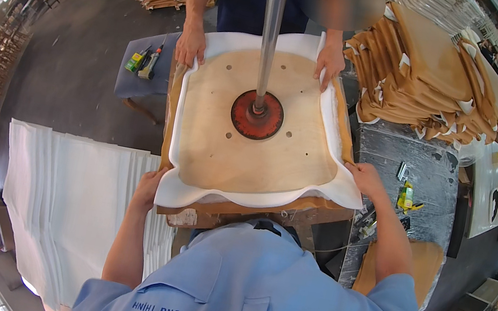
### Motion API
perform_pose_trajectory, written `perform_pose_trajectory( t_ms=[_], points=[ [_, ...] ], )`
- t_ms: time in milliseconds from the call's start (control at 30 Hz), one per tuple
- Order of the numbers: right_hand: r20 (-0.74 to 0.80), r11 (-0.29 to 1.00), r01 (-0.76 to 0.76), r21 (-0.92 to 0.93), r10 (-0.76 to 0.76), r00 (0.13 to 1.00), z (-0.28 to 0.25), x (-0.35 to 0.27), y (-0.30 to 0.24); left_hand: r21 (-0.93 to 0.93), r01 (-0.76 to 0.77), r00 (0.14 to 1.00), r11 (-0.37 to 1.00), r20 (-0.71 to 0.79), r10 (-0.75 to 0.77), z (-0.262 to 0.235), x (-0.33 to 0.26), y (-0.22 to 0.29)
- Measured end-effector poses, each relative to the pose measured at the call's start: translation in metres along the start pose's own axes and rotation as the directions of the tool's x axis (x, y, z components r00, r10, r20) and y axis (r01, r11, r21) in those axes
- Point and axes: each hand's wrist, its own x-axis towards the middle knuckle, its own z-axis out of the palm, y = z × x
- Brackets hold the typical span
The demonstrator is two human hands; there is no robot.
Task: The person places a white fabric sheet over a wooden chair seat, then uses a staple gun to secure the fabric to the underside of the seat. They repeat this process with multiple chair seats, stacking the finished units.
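A pale plywood seat board (205, 141) with several drilled holes lies on white padding (256, 191), which curls up around its edges. Under the padding, a brown cover (356, 149) shows along the sides and front. A red round press plate (242, 113) on a metal rod (270, 33) rests on the board's middle. My left hand (150, 185) grips the cover and padding at the near left corner, its fingers partly hidden. At the near right, my right hand (366, 178) is closed on the brown cover's edge.
Opposite me, a co-worker's left hand (329, 64) and right hand (191, 45) hold the far edges. White sheets (69, 190) are stacked at left. Brown covers (420, 72) pile up at far right, above a plastic-wrapped table (433, 188). Tools (150, 63) lie on a grey-blue surface (131, 76).
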Motion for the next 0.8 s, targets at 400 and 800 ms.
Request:
perform_pose_trajectory(
  t_ms=[400, 800],
  points=[
    [-0.298, 0.706, 0.706, -0.06, -0.687, 0.662, 0.055, 0.047, -0.117, 0.577, -0.595, 0.751, 0.56, 0.152, 0.642, 0.107, 0.034, 0.084],
    [-0.146, 0.551, 0.758, -0.35, -0.831, 0.536, 0.108, 0.04, -0.086, 0.684, -0.728, 0.535, -0.047, 0.609, 0.585, 0.124, 0.038, 0.039]
  ],
)
